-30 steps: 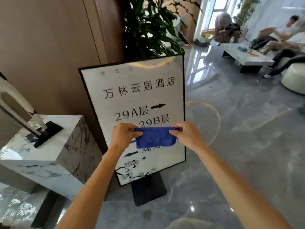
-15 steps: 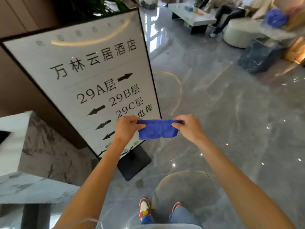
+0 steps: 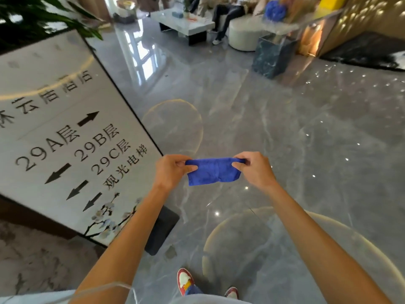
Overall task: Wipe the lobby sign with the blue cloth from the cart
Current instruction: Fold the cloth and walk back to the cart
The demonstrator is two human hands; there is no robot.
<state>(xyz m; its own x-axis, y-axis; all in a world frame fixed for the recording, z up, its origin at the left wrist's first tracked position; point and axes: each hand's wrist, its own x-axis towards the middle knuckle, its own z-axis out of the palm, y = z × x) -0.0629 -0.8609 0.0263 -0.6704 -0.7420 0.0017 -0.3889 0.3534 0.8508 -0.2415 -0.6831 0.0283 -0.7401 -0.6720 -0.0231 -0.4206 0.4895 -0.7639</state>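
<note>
Two hands stretch a cloth before me. The grey marble floor [image 3: 274, 128] fills the view; the lobby sign [image 3: 65, 139] leans at left. My left hand [image 3: 171, 172] and right hand [image 3: 255, 170] pinch the blue cloth [image 3: 213, 171] by its ends, beside the sign, not touching it.

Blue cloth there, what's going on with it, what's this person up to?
A person holds the blue cloth stretched between both hands, the left hand and right hand each pinching an end. It hangs in the air over the grey floor, to the right of the sign and not touching it. The sign stands on its dark base at the left. Nothing is being wiped at this moment.
</note>
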